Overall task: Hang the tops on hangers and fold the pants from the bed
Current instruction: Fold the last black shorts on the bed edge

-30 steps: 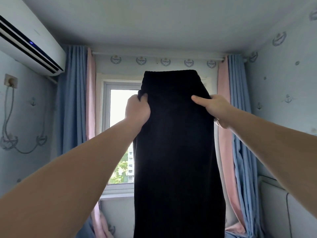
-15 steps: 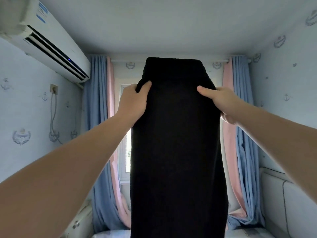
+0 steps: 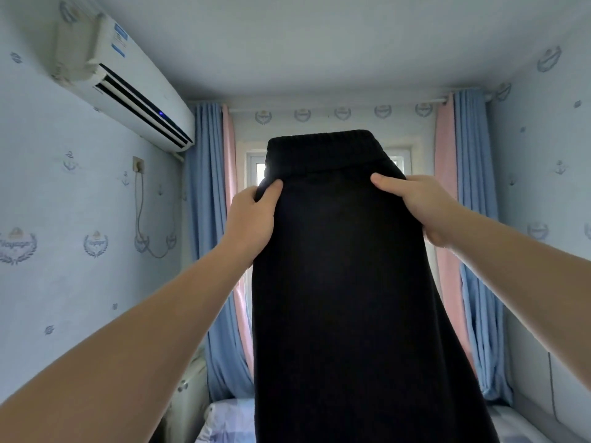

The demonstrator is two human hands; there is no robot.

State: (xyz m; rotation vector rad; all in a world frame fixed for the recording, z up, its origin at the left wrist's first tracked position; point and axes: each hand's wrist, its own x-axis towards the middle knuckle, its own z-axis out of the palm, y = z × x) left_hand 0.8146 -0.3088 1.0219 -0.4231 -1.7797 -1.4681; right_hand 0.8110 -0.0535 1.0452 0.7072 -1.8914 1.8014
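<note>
A pair of black pants (image 3: 345, 282) hangs straight down in front of me, held up at arm's length with its ribbed waistband on top. My left hand (image 3: 252, 219) pinches the left edge just below the waistband, thumb on the front. My right hand (image 3: 419, 206) grips the right edge at the same height, thumb on the front and fingers behind the cloth. The pants' lower end runs out of the bottom of the view and hides most of the window.
The bed (image 3: 224, 420) with a pale patterned sheet shows at the bottom, either side of the pants. Blue and pink curtains (image 3: 208, 251) frame the window behind. An air conditioner (image 3: 128, 87) hangs on the left wall. A white padded panel (image 3: 550, 388) lines the right wall.
My view has tilted downward, so the bed now shows at the bottom. Both hands keep the same hold on the pants, now lower in view.
</note>
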